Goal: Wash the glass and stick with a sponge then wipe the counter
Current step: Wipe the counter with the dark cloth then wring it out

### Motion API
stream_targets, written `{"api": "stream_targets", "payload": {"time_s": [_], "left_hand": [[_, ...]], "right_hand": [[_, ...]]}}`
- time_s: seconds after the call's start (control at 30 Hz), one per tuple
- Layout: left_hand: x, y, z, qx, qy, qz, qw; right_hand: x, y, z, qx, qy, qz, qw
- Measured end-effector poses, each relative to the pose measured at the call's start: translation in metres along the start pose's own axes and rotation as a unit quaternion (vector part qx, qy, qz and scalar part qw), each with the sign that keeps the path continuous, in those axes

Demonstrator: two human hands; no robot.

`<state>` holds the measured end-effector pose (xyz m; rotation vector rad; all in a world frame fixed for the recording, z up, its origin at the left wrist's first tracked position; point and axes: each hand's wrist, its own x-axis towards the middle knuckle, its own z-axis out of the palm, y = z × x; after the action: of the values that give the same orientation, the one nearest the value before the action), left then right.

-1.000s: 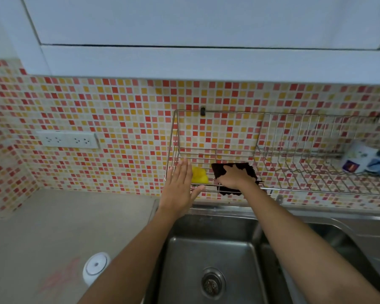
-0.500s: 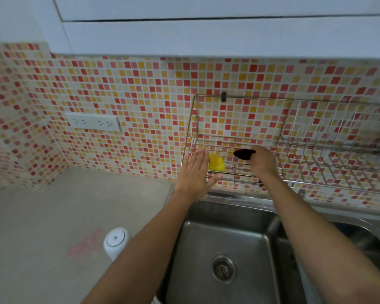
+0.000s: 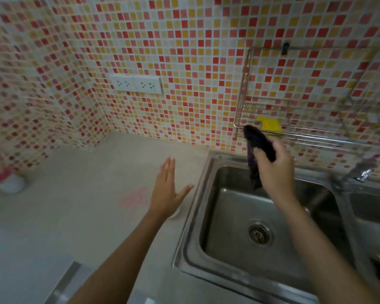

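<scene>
My right hand [image 3: 273, 167] grips a dark purple cloth [image 3: 256, 150] above the back left corner of the steel sink [image 3: 233, 229]; one end of the cloth hangs down into the basin. My left hand [image 3: 166, 189] hovers flat, fingers straight, over the grey counter [image 3: 75, 205] just left of the sink rim. A yellow sponge [image 3: 269, 123] lies in the wire rack [image 3: 305, 132] on the tiled wall. A pink smear [image 3: 133, 198] marks the counter beside my left hand. No glass or stick can be made out.
A tap [image 3: 358, 172] stands at the sink's back right, with a second basin [image 3: 373, 233] beyond it. A white and red container [image 3: 10, 181] sits blurred at the counter's far left. A double wall socket [image 3: 136, 84] is above the counter.
My right hand has lifted the dark cloth out of the rack and brought it down over the sink. My left hand dropped from the rack to above the counter. The view swung left and down.
</scene>
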<state>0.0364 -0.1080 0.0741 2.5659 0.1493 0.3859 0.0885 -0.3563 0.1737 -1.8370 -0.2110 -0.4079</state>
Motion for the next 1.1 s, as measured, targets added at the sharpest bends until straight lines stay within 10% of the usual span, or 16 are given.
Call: {"api": "stream_targets", "payload": {"time_s": [0.3,0.87,1.1], "left_hand": [[-0.022,-0.099,0.021,-0.181,-0.103,-0.12,0.971],[-0.026,-0.138,0.051,-0.354,-0.07,-0.091,0.928],[0.01,-0.19,-0.015,-0.334,0.017,-0.108,0.936]], "right_hand": [[-0.117,0.081,0.15,-0.073,-0.085,0.211,0.971],[-0.168,0.13,0.239,-0.195,-0.044,0.293,0.935],[-0.237,0.092,0.29,-0.363,-0.359,0.061,0.857]]}}
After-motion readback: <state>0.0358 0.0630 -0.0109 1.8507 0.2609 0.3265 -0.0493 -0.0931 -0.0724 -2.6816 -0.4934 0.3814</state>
